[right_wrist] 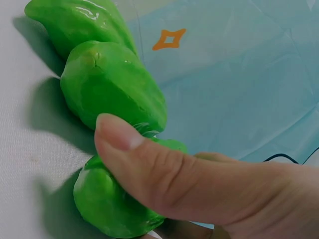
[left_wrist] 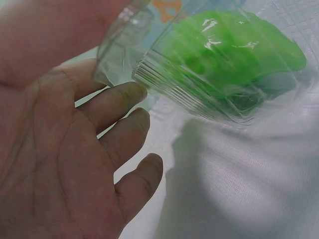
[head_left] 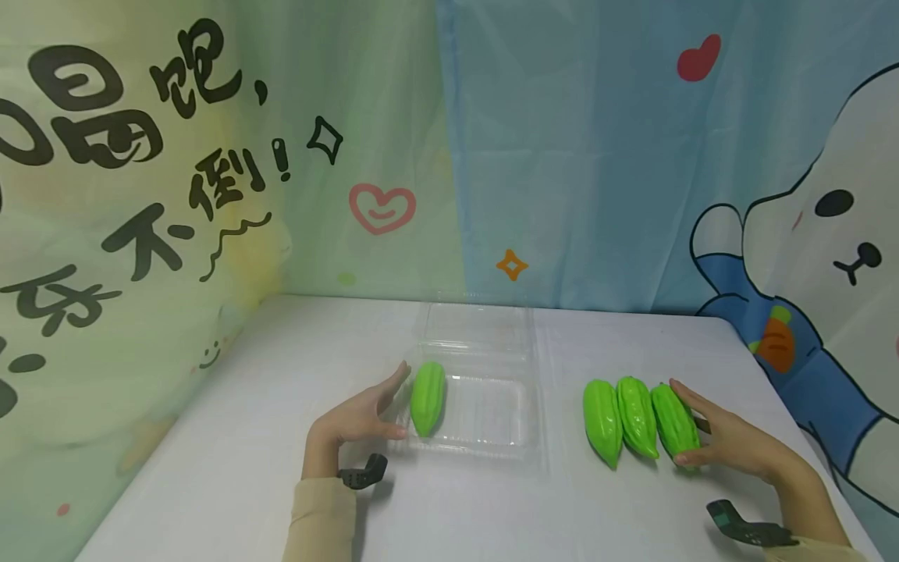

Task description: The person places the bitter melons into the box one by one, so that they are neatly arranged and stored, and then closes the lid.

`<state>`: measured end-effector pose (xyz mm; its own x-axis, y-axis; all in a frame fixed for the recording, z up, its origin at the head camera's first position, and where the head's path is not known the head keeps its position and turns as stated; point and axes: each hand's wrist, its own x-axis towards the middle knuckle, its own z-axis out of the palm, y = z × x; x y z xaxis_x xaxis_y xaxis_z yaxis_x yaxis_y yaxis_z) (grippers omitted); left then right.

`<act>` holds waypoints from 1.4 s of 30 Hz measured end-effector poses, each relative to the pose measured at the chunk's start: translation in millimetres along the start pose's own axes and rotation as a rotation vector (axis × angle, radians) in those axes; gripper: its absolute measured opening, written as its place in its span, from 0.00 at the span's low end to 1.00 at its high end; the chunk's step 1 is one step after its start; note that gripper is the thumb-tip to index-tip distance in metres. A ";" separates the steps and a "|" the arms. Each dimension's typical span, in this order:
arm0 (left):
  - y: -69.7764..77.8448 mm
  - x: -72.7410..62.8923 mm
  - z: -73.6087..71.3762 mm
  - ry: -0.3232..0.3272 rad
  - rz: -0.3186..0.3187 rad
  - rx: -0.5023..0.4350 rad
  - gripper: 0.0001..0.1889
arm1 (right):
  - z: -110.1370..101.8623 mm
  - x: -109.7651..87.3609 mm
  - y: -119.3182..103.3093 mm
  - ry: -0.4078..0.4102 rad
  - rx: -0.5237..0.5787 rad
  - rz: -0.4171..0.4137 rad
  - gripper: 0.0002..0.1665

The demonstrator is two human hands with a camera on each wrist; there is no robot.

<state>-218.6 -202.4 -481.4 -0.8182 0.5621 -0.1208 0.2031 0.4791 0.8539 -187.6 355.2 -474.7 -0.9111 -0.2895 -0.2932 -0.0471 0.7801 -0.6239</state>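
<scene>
A clear plastic clamshell box (head_left: pixel 488 410) lies unfolded on the table with one green, ribbed star fruit (head_left: pixel 427 398) at its left side. Beside that left wall is my left hand (head_left: pixel 361 414), thumb and fingers spread. In the left wrist view its fingers are loosely extended near the box's clear edge (left_wrist: pixel 164 87), and whether they touch it is hard to tell. To the right, three more star fruits stand in a row, the left one (head_left: pixel 602 421) and middle one (head_left: pixel 637 417) leaning together. My right hand (head_left: pixel 733 437) grips the rightmost star fruit (head_left: pixel 674 421) between thumb and fingers.
A white-covered table (head_left: pixel 449 507) carries everything. Behind it hangs a printed cloth backdrop (head_left: pixel 562 156), which also runs along the left and right sides. The box's lid half (head_left: pixel 477 324) extends toward the backdrop.
</scene>
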 end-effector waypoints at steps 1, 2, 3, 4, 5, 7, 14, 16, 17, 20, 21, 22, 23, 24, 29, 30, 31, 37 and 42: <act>0.7 0.5 -0.3 -0.001 0.001 0.000 0.59 | -0.6 -0.1 -0.8 0.002 -0.006 0.004 0.79; 1.3 0.9 -0.6 0.000 0.000 -0.001 0.59 | -1.1 -0.2 -1.4 0.004 -0.011 0.003 0.78; 2.0 1.3 -0.6 -0.001 -0.002 -0.003 0.59 | -1.8 0.0 -2.0 0.007 -0.019 0.008 0.78; 2.2 1.6 -0.7 -0.002 -0.001 -0.002 0.59 | -2.2 -0.1 -2.4 0.009 -0.019 0.007 0.78; 2.4 1.8 -0.7 -0.002 -0.001 -0.003 0.59 | -2.6 -0.2 -2.9 0.011 -0.019 0.010 0.77; 2.5 2.1 -0.6 -0.003 0.001 -0.007 0.59 | -3.4 -0.8 -3.6 0.010 -0.014 0.010 0.76; 2.7 2.1 -0.2 -0.001 0.004 -0.015 0.59 | -3.7 -1.8 -5.0 0.012 0.000 0.021 0.74; 2.6 1.5 -0.4 0.002 0.002 -0.013 0.59 | -2.5 -1.3 -5.4 0.013 0.001 0.022 0.74; 2.5 1.2 -0.5 0.004 0.002 -0.010 0.59 | -1.8 -1.0 -5.6 0.015 0.001 0.021 0.73; 2.5 0.1 -0.8 0.006 -0.003 -0.008 0.59 | 0.3 -0.4 -6.0 0.019 0.011 0.022 0.73; 2.4 -0.2 -0.8 0.006 -0.004 -0.007 0.59 | 0.9 -0.4 -6.0 0.020 0.016 0.022 0.73; 2.2 -0.3 -0.8 0.007 -0.005 -0.006 0.59 | 1.3 -0.4 -5.7 0.021 0.019 0.024 0.73; 2.0 -0.3 -0.7 0.006 -0.007 -0.006 0.59 | 1.6 -0.5 -5.3 0.022 0.020 0.026 0.73; 1.9 -0.3 -0.5 0.005 -0.008 -0.007 0.59 | 1.8 -0.6 -4.7 0.022 0.023 0.029 0.73; 1.6 0.9 0.5 0.005 -0.006 -0.011 0.59 | 2.4 -1.6 -2.5 0.024 0.034 0.046 0.74; 1.8 1.0 0.7 0.004 -0.006 -0.012 0.59 | 2.4 -1.7 -2.3 0.022 0.038 0.050 0.75; 2.1 1.1 0.6 0.003 -0.006 -0.012 0.59 | 2.5 -1.7 -2.3 0.021 0.040 0.055 0.75; 2.9 0.4 0.1 0.002 -0.006 -0.012 0.59 | 1.9 -1.4 -3.0 0.018 0.038 0.065 0.75; 2.4 0.0 0.7 0.002 -0.010 -0.009 0.59 | 1.6 -2.7 -4.6 0.018 0.026 0.067 0.75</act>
<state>-217.7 -200.8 -479.7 -0.8214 0.5557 -0.1282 0.1899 0.4785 0.8573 -184.3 351.5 -472.2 -0.9191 -0.2267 -0.3222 0.0250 0.7826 -0.6220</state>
